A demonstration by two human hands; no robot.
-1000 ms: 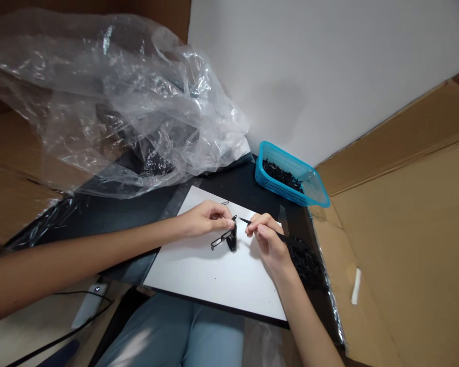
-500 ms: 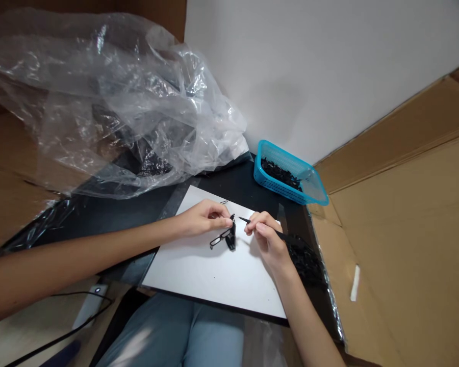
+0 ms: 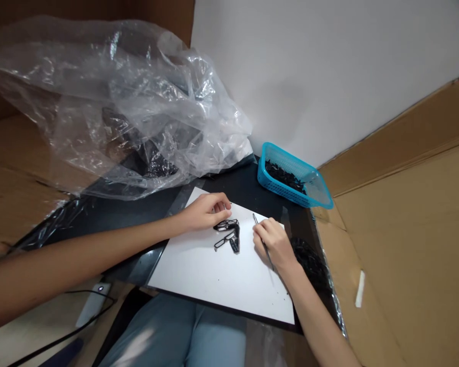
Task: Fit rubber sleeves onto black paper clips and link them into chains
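Note:
My left hand (image 3: 210,210) hovers at the upper part of a white sheet (image 3: 199,270), fingers loosely bent, thumb apart from them, with nothing visible in its grasp. Just below it lie several small black frame-like pieces (image 3: 235,238), some with rectangular openings. My right hand (image 3: 273,242) rests at the sheet's right side, closed around a slim dark tool (image 3: 256,219) with a pale metal tip. The tip points up and away from me, apart from the black pieces. Whether the tool is a knife or tweezers I cannot tell.
A blue plastic basket (image 3: 296,196) with many small black pieces stands at the back right. Large clear plastic bagging (image 3: 168,107) covers the back left. Black items (image 3: 309,262) lie right of the sheet. Cardboard walls (image 3: 413,219) enclose the sides.
My left hand has let go of the black piece and shifted up slightly. My right hand has drawn the tool away to the right and turned it more upright.

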